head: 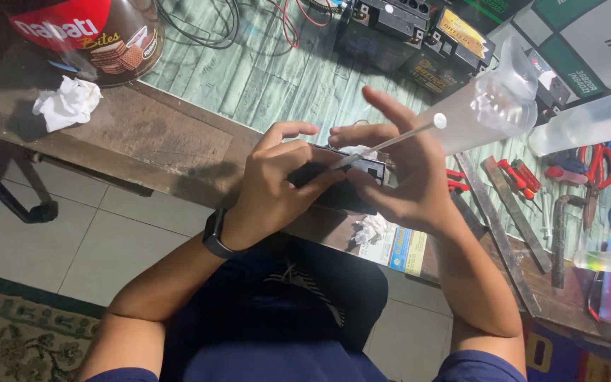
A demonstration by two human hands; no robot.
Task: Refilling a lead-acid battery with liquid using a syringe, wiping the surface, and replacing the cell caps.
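Dark blue clothing [284, 332] fills the btm of my view, closest to the lens; just past it both forearms reach up to a small black box [341, 185] sitting at the near edge of the wooden bench [143, 141]. I'll use that box as ref for everything.

Left hand [277, 187] lies on the box's left end, fingers curled round it, gripping; black wristband [215, 235] just behind. Right hand [408, 180] is at the box's right end: thumb & a finger pinch a thin white stick [390, 141] w/ a round white tip, other fingers spread loose. Stick slants down to the box's top face, lower end at or touching it, can't tell which.

My read on handling: box looks rigid, dense for its size, prob. hard plastic w/ smooth sides, so hold it by the two short ends, flat, as the left hand does. Stick looks light & bendy, best held mid-shaft, gentle.

Beyond the box: clear plastic jug [493, 106] up-right, larger black boxes [404, 35] further back. Right of it: red-handled pliers [525, 177], metal strips. Far left: crumpled tissue [68, 102], round tin [93, 35]. Just under the box's right end hangs another tissue wad [370, 230].
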